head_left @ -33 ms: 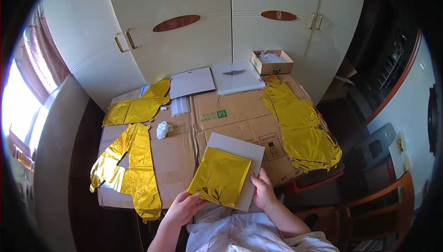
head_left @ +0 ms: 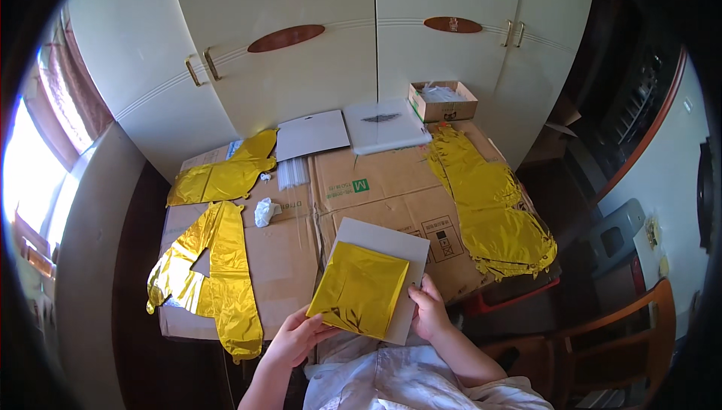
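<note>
A folded gold foil balloon lies over a white card, both held tilted above the table's near edge. My left hand is closed on the foil's lower left corner, thumb on top and fingers beneath. With its thumb on the front, my right hand grips the card's right edge. The card sticks out past the foil along the top and right. Whether my left fingers also touch the card is hidden underneath.
Flat gold foil balloons lie at the left, far left and right of the cardboard-covered table. Crumpled white tissue, clear plastic strips, a white card sheet, a pale flat package and an open box sit beyond. A wooden chair stands right.
</note>
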Motion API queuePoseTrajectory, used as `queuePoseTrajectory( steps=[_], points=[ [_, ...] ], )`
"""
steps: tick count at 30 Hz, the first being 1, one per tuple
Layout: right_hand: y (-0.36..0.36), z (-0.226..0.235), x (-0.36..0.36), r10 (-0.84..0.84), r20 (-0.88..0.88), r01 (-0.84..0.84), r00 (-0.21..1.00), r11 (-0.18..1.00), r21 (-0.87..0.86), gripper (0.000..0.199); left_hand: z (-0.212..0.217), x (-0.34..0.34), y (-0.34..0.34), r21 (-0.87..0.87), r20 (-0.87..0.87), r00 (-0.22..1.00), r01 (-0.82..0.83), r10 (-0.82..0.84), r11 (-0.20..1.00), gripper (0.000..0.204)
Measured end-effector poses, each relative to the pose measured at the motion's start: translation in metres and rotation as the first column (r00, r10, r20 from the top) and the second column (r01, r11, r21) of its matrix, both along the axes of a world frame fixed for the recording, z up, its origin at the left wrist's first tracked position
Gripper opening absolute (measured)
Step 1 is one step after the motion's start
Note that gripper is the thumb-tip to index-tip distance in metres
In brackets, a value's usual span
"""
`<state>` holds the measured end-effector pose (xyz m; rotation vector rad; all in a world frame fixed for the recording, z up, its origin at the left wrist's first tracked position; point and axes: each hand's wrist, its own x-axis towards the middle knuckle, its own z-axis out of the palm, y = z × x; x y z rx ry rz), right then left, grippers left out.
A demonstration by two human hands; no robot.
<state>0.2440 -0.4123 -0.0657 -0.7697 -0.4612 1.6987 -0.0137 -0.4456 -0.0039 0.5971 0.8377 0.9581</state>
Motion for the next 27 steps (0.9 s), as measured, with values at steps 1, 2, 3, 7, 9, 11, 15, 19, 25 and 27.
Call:
queuePoseTrajectory(
  steps=[1, 2, 3, 7, 9, 11, 15, 19, 25, 27],
  points=[
    [-0.001, 0.001, 0.000, -0.003, 0.003, 0.003, 1.000, 1.000, -0.018, 0.027, 0.001, -0.007, 0.002, 0.006, -0.134, 0.990, 0.054, -0.052, 0.999, 0.040],
    [-0.002, 0.003, 0.000, -0.005, 0.006, 0.005, 1.000, 0.999, -0.035, 0.027, 0.003, -0.010, 0.003, -0.024, -0.138, 0.988, 0.059, -0.062, 0.998, 0.040],
    [-0.004, 0.004, -0.001, -0.003, 0.011, 0.003, 1.000, 0.999, -0.053, 0.027, 0.004, -0.013, 0.004, -0.054, -0.140, 0.988, 0.060, -0.067, 0.997, 0.041],
    [-0.008, 0.008, 0.003, 0.057, 0.093, -0.056, 0.994, 0.998, -0.017, 0.030, -0.002, 0.000, 0.001, -0.057, -0.211, 0.977, -0.029, 0.017, 0.998, 0.042],
    [-0.010, 0.009, 0.006, 0.080, 0.151, -0.081, 0.985, 0.997, 0.002, 0.031, -0.009, 0.000, 0.002, -0.049, -0.227, 0.974, -0.040, 0.028, 0.998, 0.042],
    [-0.010, 0.002, 0.009, 0.087, 0.183, -0.090, 0.979, 0.996, 0.006, 0.035, -0.010, 0.001, 0.001, -0.040, -0.261, 0.965, -0.020, 0.009, 0.999, 0.042],
    [-0.008, 0.004, 0.013, 0.035, 0.207, -0.044, 0.978, 0.998, 0.040, 0.036, -0.004, -0.006, -0.001, 0.023, -0.610, 0.771, 0.249, -0.183, 0.968, 0.045],
    [-0.009, 0.012, 0.018, 0.110, 0.085, -0.110, 0.990, 0.994, 0.006, 0.039, 0.004, -0.014, 0.008, 0.222, -0.934, 0.346, 0.366, 0.090, 0.904, 0.054],
    [-0.015, 0.023, 0.021, 0.229, 0.068, -0.231, 0.971, 0.973, 0.018, 0.043, -0.033, -0.003, 0.007, -0.079, 0.137, 0.990, 0.030, -0.019, 0.996, 0.054],
    [-0.013, 0.024, 0.023, 0.246, 0.174, -0.254, 0.954, 0.967, 0.025, 0.041, -0.035, 0.003, 0.007, -0.201, 0.389, 0.921, 0.090, -0.005, 0.975, 0.055]
  ],
)
